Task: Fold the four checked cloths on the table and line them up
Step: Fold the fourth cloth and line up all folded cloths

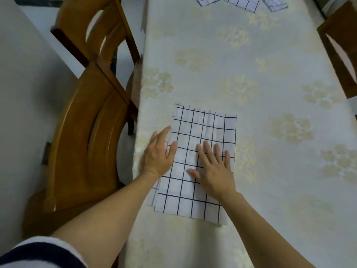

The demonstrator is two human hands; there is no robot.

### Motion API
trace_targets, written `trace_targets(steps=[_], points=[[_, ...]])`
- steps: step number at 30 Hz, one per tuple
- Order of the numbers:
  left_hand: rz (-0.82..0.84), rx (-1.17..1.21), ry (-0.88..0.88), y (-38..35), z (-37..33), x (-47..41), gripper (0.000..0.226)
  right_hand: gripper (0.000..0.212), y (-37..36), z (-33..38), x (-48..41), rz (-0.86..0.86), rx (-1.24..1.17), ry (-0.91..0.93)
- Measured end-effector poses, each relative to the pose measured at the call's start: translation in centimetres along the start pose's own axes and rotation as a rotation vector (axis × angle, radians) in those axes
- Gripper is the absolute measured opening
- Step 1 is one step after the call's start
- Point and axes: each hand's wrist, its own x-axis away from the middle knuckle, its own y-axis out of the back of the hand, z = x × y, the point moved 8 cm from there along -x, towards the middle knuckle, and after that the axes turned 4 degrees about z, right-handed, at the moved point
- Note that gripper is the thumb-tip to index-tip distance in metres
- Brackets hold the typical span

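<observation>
Tabletop (251, 60) under cream covering, faint gold floral print. Two brown wooden chairs at left: near chair (81, 144) close against tabletop edge, far chair (100, 29) angled behind it. Third wooden chair (340, 55) at right edge. Pale grey floor (23, 113). Soft, flat lighting.

A folded cloth (202, 163) lies lower centre on the table (270, 132); three cloths (241, 2) at the top edge; chairs (87, 132) left and right.
</observation>
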Motion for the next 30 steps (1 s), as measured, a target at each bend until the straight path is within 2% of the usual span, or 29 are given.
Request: trace_targets(steps=[4,6,10,13,15,19,22,25,28,30], points=[[0.028,-0.084,-0.055,-0.4,-0.1,-0.1,0.061,0.084,-0.7,0.8,-0.5,-0.014,-0.021,-0.042],[0.018,-0.127,-0.137,-0.4,-0.6,-0.2,0.06,0.083,-0.9,1.0,-0.7,-0.021,-0.039,-0.056],[0.025,-0.219,-0.243,-0.8,-0.9,-0.5,0.059,0.077,0.0,1.1,-0.7,-0.077,-0.091,-0.017],[-0.005,-0.196,-0.282,-0.8,-0.8,-0.6,0.054,0.07,1.8,-1.8,-0.3,-0.186,-0.136,-0.056],[-0.033,-0.179,-0.314,-0.9,-1.0,-0.6,0.051,0.069,1.9,-5.1,-0.5,-0.17,-0.172,-0.102],[-0.052,-0.176,-0.318,-1.1,-0.6,-0.7,0.05,0.06,1.9,-9.4,-0.8,-0.165,-0.193,-0.046],[-0.033,-0.168,-0.308,-1.3,-0.7,-0.7,0.048,0.054,2.3,-9.8,-0.1,-0.239,-0.235,-0.006],[-0.035,-0.172,-0.268,-0.5,-1.3,-0.5,0.051,0.055,2.4,-9.6,0.1,-0.243,-0.189,-0.015],[-0.062,-0.387,-0.369,-1.1,-6.1,1.1,0.053,0.056,2.1,-9.7,-0.2,-0.232,-0.152,-0.029],[0.065,-0.576,-0.504,-5.2,-10.8,2.8,0.057,0.056,2.0,-9.8,-0.2,-0.227,-0.145,-0.038]])
